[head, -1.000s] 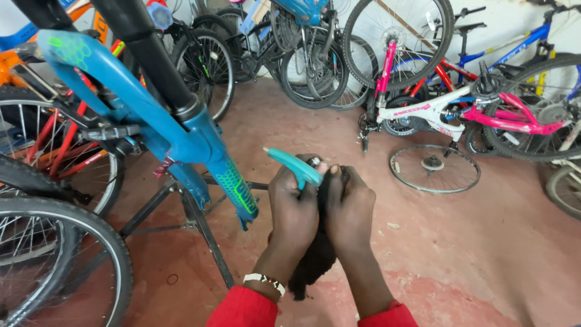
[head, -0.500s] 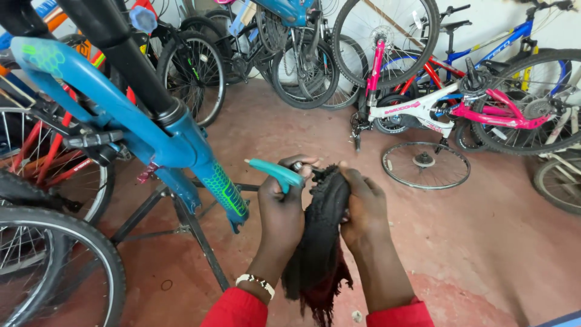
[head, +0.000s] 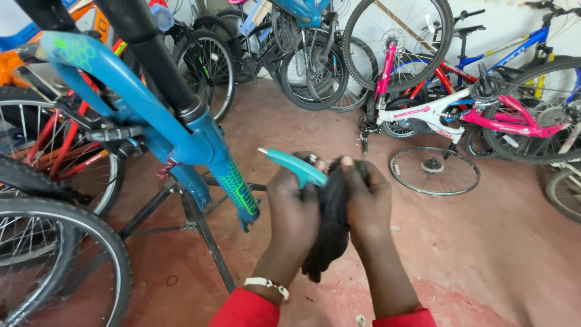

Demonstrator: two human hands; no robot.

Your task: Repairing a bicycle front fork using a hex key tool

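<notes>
My left hand (head: 295, 212) grips a teal plastic tyre lever (head: 292, 165) whose tip points up and left, and it also pinches the edge of a black rubber inner tube (head: 330, 236). My right hand (head: 362, 203) closes on the same black tube from the right, thumb on top. The tube hangs folded between both hands and droops below my wrists. Just left of my hands stands the blue bicycle fork (head: 233, 188) with green pattern, held on a black repair stand (head: 200, 224).
A spoked wheel with tyre (head: 66, 266) fills the lower left. A bare rim (head: 434, 171) lies on the reddish floor at right. A pink and white bicycle (head: 466, 109) and several other bikes line the back wall.
The black tube has been gathered up shorter between my hands. My hands and the teal lever sit slightly lower and nearer than before.
</notes>
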